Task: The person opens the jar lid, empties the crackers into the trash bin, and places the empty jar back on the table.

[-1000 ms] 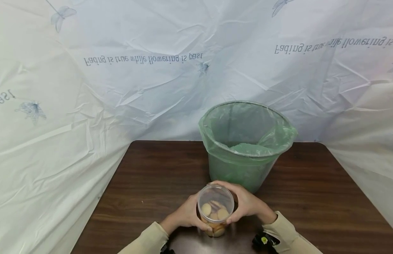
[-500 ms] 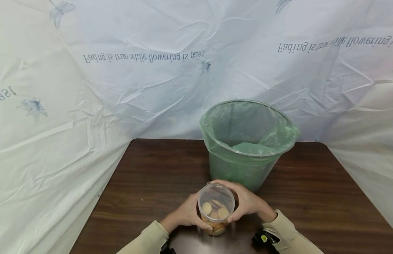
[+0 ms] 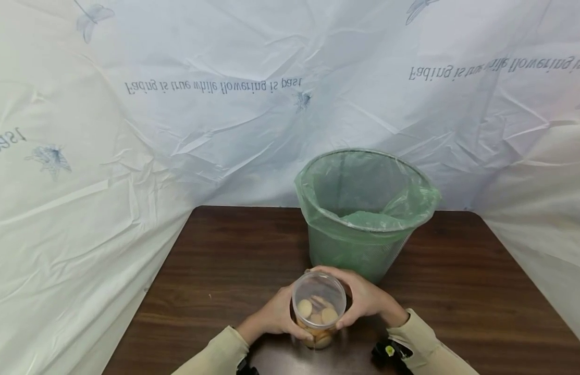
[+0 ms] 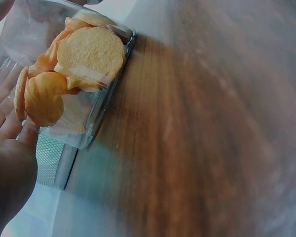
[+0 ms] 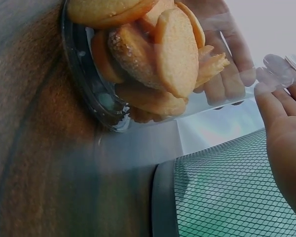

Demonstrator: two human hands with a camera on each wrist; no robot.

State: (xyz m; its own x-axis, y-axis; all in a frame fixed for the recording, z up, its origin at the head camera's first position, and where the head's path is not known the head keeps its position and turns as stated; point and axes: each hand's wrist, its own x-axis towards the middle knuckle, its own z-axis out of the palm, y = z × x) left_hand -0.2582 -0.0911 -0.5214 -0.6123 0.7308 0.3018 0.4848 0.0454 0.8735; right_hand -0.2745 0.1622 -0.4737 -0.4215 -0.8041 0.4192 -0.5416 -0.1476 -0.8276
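Note:
A clear plastic jar with round, pale golden cookies in its lower part stands upright at the front of the table. My left hand holds its left side, thumb across the front. From the right, my right hand grips it near the rim, thumb in front and fingers reaching behind. Close up in the left wrist view, several cookies lie heaped against the wall. The jar's base is at the tabletop in the right wrist view. Whether a lid covers the top I cannot tell.
Just behind the hands stands a mesh bin lined with a green plastic bag. The dark wood table has its far edge against a white printed sheet, which also hangs at both sides.

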